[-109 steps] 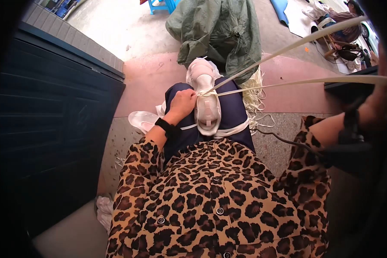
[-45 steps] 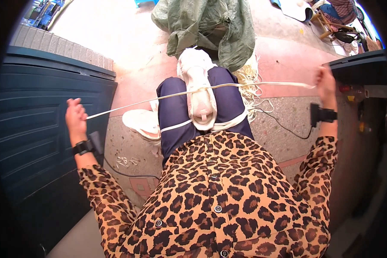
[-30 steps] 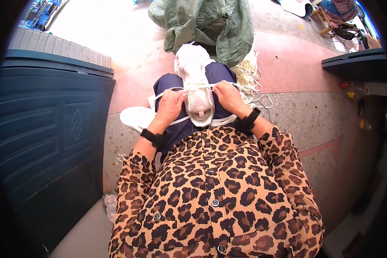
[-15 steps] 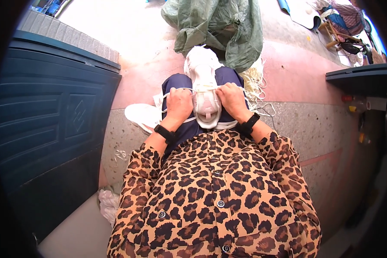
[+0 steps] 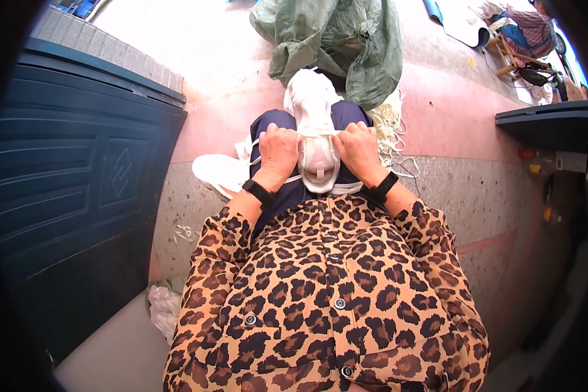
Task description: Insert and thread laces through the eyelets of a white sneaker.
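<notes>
A white sneaker with a pale pink heel area is held between my knees, its heel toward me. Across its opening a white shoelace runs nearly straight from one hand to the other. My left hand is closed on the lace at the shoe's left side. On the right, my right hand grips the other part of the lace, knuckles up. Loose lace lengths hang beside my left hand. The fingertips of both hands are partly hidden.
Another white shoe lies on the floor at left. A green woven sack is ahead, with a pile of white laces beside it. A dark blue panelled door stands at left. Far right, a person sits near wooden furniture.
The lace between my hands looks straighter across the shoe. Both hands have turned slightly and the right has risen a little; each keeps its grip. The whole view has shifted slightly.
</notes>
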Demonstrator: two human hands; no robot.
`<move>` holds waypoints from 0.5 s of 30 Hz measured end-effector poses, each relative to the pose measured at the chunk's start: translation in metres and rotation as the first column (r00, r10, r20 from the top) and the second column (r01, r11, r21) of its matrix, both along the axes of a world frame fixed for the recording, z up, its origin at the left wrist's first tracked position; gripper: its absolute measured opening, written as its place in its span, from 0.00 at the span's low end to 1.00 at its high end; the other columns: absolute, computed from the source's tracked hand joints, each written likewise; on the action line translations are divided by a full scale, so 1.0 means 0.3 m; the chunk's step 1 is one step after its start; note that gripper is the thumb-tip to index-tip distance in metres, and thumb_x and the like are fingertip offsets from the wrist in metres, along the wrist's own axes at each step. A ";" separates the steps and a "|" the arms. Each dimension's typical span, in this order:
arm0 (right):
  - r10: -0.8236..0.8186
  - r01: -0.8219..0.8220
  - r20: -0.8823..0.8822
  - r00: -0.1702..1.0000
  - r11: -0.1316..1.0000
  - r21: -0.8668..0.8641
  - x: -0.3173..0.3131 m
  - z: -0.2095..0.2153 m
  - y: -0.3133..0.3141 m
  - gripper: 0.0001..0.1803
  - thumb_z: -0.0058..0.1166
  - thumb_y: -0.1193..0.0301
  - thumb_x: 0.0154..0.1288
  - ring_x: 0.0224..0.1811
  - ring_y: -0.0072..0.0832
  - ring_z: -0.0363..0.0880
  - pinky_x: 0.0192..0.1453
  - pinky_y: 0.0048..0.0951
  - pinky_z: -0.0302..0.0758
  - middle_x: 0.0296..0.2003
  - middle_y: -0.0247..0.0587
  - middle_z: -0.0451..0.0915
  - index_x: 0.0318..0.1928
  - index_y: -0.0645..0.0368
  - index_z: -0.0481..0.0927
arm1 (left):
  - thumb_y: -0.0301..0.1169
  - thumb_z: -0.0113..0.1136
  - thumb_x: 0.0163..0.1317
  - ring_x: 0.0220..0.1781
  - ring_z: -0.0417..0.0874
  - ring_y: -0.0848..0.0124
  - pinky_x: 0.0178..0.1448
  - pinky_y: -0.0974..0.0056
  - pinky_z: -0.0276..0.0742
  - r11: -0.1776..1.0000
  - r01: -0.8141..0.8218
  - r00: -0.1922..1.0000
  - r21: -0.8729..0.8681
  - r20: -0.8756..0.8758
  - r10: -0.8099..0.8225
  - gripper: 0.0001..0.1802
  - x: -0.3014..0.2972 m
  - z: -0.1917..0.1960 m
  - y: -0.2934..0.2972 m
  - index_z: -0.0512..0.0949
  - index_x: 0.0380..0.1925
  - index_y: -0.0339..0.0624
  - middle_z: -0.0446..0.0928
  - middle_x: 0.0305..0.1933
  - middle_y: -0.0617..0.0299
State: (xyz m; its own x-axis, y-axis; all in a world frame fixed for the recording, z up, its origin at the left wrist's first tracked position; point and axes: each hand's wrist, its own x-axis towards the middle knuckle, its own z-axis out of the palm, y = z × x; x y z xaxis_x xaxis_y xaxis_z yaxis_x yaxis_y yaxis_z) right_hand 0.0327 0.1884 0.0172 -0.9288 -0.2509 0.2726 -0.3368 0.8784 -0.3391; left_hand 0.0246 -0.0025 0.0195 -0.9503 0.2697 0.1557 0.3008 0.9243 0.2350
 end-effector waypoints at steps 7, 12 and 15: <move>0.042 -0.059 0.095 0.995 0.981 0.186 0.039 -0.009 0.001 0.11 0.52 0.63 0.53 0.36 0.35 0.68 0.40 0.35 0.61 0.29 0.42 0.71 0.28 0.60 0.76 | 0.34 0.58 0.47 0.39 0.71 0.62 0.37 0.57 0.63 0.996 -0.047 0.997 -0.074 -0.059 0.043 0.08 0.086 0.011 0.034 0.75 0.23 0.42 0.74 0.27 0.61; 0.112 -0.098 0.215 0.970 0.992 -0.074 0.030 -0.047 0.030 0.07 0.46 0.70 0.56 0.37 0.42 0.69 0.40 0.42 0.65 0.30 0.47 0.72 0.29 0.61 0.74 | 0.29 0.54 0.49 0.36 0.72 0.58 0.39 0.56 0.71 0.991 -0.037 0.995 0.126 0.101 0.025 0.08 0.076 -0.008 -0.016 0.78 0.29 0.40 0.76 0.32 0.56; 0.121 -0.085 0.205 0.971 0.980 -0.178 0.027 -0.065 0.035 0.06 0.47 0.72 0.56 0.36 0.43 0.70 0.41 0.41 0.68 0.28 0.48 0.72 0.29 0.63 0.74 | 0.30 0.53 0.51 0.35 0.73 0.57 0.39 0.57 0.71 0.983 -0.016 0.998 0.181 0.063 0.005 0.09 0.080 0.004 -0.010 0.78 0.30 0.39 0.76 0.31 0.55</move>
